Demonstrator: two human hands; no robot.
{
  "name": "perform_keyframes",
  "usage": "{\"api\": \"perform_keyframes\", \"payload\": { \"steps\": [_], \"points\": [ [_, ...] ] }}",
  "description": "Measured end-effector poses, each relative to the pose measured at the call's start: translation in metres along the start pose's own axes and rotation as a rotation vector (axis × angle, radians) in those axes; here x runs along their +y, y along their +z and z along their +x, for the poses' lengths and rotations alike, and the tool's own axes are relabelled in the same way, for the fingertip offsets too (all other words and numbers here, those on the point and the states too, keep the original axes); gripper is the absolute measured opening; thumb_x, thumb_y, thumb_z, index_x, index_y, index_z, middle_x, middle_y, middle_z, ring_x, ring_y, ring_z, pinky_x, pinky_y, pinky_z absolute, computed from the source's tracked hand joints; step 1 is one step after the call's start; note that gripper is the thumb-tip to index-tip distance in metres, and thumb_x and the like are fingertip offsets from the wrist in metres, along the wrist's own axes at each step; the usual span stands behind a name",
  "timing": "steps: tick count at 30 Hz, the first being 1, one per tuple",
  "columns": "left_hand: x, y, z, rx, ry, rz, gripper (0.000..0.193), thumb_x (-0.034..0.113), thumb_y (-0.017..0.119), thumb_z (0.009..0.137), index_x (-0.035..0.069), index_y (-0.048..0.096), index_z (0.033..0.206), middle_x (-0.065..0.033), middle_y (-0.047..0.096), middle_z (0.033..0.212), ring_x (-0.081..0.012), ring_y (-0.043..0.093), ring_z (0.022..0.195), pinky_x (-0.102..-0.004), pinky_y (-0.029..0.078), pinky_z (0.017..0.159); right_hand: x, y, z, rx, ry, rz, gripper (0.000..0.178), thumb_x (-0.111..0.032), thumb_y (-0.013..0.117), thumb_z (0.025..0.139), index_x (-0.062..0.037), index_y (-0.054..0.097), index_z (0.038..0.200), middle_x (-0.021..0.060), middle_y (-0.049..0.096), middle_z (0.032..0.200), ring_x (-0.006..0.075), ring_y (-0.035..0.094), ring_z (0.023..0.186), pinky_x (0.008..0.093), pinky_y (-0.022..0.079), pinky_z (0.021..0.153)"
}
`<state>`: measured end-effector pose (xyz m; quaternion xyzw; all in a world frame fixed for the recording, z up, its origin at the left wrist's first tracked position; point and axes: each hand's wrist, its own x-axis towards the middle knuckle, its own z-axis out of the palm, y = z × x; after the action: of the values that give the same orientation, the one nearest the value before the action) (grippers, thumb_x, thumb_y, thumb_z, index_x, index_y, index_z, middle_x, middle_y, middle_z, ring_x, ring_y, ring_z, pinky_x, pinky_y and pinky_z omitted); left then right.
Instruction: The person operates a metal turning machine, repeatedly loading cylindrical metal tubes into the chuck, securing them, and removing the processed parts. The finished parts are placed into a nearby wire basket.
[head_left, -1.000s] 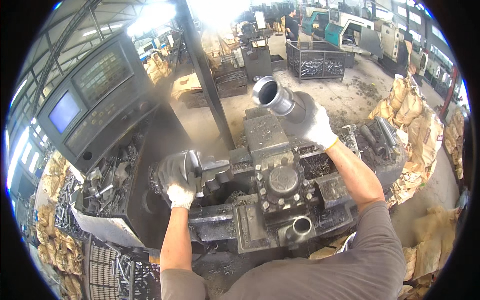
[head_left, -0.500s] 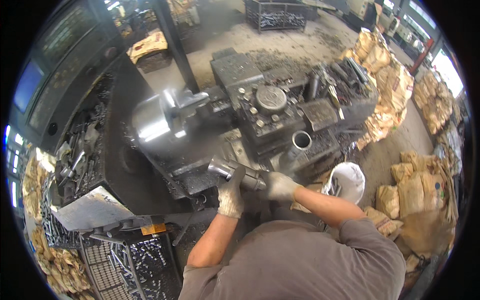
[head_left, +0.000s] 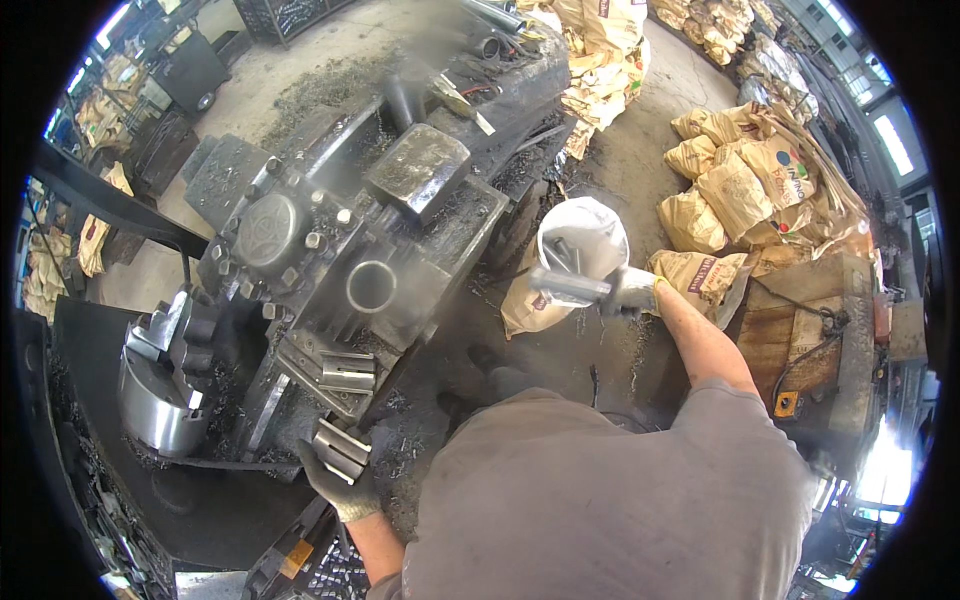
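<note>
My left hand (head_left: 338, 482), in a dirty work glove, is closed on a curved half-sleeve (head_left: 342, 450) of shiny grooved metal at the near edge of the lathe. Another half-sleeve (head_left: 348, 374), much like it, lies on the lathe's carriage just beyond. Out to the right, my gloved right hand (head_left: 634, 291) grips one end of a grey metal bar (head_left: 570, 284), blurred by motion; whether it is hollow I cannot tell. The bar reaches across the near rim of a white bucket (head_left: 612, 225), inside which metal pieces (head_left: 566, 255) stand at a slant.
A shiny lathe chuck (head_left: 160, 400) sits at the left, beside the bolted tool post (head_left: 268, 230). An upright open tube (head_left: 372, 287) stands on the carriage. Filled paper sacks (head_left: 745, 185) are stacked at right, near a wooden-topped bench (head_left: 800, 330). Metal chips litter the machine.
The view has swung right. My hands, together on a metal cylinder before, are now apart: the left holds a half-sleeve, the right a bar over at the bucket.
</note>
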<state>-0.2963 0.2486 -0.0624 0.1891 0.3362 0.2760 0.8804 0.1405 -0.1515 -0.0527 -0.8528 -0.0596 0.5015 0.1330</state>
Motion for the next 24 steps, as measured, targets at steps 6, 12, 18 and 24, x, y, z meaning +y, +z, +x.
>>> {"api": "perform_keyframes", "payload": {
  "steps": [6, 12, 18, 24],
  "points": [
    [0.007, 0.035, 0.006, 0.009, 0.044, 0.161, 0.060, 0.057, 0.050, 0.112, 0.006, 0.064, 0.139, -0.0130, 0.075, 0.119, -0.0293, 0.075, 0.101, -0.0469, 0.064, 0.078, 0.023, -0.019, 0.117, 0.530, -0.134, -0.295, 0.048, -0.034, 0.084, 0.082, -0.0030, 0.077, 0.118, 0.0179, 0.080, 0.105, 0.0312, 0.078, 0.096, 0.0407, 0.062, 0.085],
    [-0.001, 0.058, -0.009, -0.006, 0.093, 0.091, 0.061, 0.057, 0.049, 0.113, 0.008, 0.061, 0.148, -0.0107, 0.072, 0.133, -0.0291, 0.072, 0.116, -0.0510, 0.062, 0.094, -0.223, 0.032, -0.012, 0.396, -1.107, -0.004, 0.068, -0.037, 0.083, 0.085, -0.0057, 0.064, 0.143, 0.0218, 0.078, 0.121, 0.0358, 0.077, 0.108, 0.0443, 0.060, 0.096],
    [-0.001, 0.059, -0.037, -0.029, -0.102, -0.029, 0.067, 0.065, 0.055, 0.107, 0.009, 0.061, 0.143, -0.0130, 0.075, 0.119, -0.0311, 0.075, 0.105, -0.0492, 0.062, 0.093, -0.307, 0.119, -0.048, 0.086, -1.224, -0.193, 0.040, -0.041, 0.087, 0.079, -0.0126, 0.078, 0.106, 0.0182, 0.079, 0.100, 0.0386, 0.077, 0.097, 0.0460, 0.062, 0.085],
    [0.005, 0.050, -0.028, 0.119, -0.048, -0.152, 0.053, 0.051, 0.058, 0.111, 0.003, 0.066, 0.129, -0.0164, 0.078, 0.108, -0.0325, 0.078, 0.095, -0.0474, 0.065, 0.087, -0.323, 0.238, -0.037, 0.124, -1.187, -0.536, 0.064, -0.015, 0.070, 0.090, -0.0102, 0.053, 0.151, 0.0248, 0.074, 0.118, 0.0451, 0.076, 0.095, 0.0548, 0.062, 0.082]
  ]
}}
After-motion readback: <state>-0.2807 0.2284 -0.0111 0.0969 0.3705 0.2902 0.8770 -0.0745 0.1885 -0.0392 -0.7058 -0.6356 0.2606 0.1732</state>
